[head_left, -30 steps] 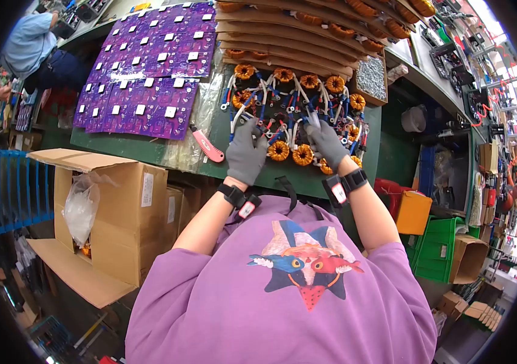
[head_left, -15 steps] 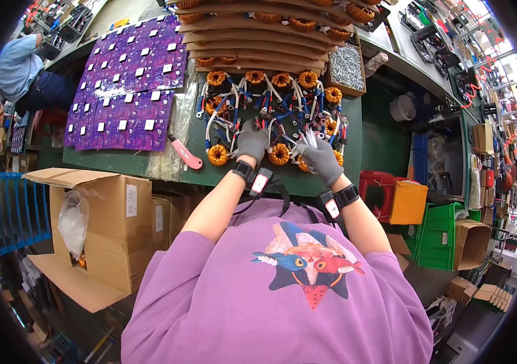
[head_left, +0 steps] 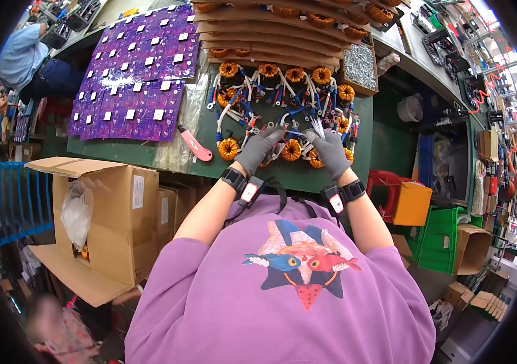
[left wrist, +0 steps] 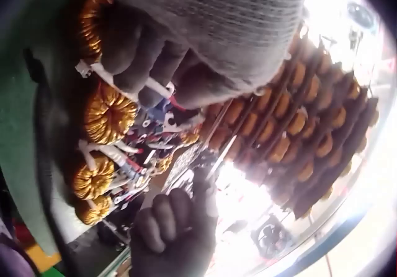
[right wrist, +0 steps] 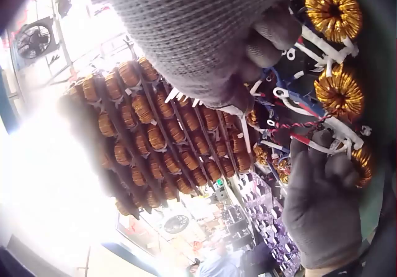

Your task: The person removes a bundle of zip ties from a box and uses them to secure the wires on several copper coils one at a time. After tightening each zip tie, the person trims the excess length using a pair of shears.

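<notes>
Near the front edge of the tabletop [head_left: 362,141], a coil [head_left: 291,150] looks dense and stiff, best held round its ring, while beside it the left hand [head_left: 258,153] pinches a probably springy wire [left wrist: 162,89] and the right hand [head_left: 330,153] grips white strips [head_left: 318,127], likely light and bendy.

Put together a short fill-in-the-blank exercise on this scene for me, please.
1. The circuit boards are mainly ____ in color.
2. The left grip, like the right grip, wears a gray ____.
3. The right grip holds thin ____ strips.
4. The utility knife lying beside the boards has a ____ handle.

Missing words: purple; glove; white; pink.
</notes>
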`<state>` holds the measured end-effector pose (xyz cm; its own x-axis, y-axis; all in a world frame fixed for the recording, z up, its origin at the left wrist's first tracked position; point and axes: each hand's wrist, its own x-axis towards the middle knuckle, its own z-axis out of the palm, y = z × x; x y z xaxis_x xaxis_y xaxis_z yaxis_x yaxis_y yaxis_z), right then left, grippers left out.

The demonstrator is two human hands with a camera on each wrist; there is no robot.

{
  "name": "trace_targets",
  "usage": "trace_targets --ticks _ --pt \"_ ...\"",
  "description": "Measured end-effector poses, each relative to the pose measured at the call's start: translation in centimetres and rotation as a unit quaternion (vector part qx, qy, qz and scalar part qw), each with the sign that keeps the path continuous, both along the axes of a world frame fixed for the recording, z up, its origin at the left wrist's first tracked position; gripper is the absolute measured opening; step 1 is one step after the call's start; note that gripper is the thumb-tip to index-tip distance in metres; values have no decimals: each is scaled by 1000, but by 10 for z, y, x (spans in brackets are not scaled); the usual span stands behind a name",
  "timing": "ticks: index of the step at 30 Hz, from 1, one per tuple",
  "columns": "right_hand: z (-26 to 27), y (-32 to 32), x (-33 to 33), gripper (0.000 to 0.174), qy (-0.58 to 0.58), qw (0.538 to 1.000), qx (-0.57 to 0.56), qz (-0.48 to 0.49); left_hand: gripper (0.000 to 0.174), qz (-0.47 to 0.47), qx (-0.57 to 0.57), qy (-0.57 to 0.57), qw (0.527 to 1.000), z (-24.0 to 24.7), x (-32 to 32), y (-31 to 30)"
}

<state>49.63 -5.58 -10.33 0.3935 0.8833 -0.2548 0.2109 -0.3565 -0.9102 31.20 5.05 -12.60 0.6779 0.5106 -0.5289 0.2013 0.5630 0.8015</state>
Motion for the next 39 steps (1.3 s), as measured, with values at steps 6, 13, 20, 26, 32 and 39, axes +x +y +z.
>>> trace_targets --ticks 6,13,20,26,32,39 --pt "-4 3 -15 25 -77 993 69 -59 44 -14 52 13 998 -4 3 -14" --pt "-16 -5 -12 26 -91 987 -110 77 44 -13 77 -38 996 4 0 -12" --pt "3 -9 -8 24 14 998 5 -61 44 46 0 -22 999 -17 -5 -9" --pt "12 1 -16 23 -14 999 -18 -28 47 48 209 54 975 -15 0 -23" --pt "22 16 -26 23 -88 994 -51 27 47 70 329 130 933 -20 8 -27" --pt "19 27 -20 21 -79 996 -31 13 49 63 365 182 911 -14 10 -26"
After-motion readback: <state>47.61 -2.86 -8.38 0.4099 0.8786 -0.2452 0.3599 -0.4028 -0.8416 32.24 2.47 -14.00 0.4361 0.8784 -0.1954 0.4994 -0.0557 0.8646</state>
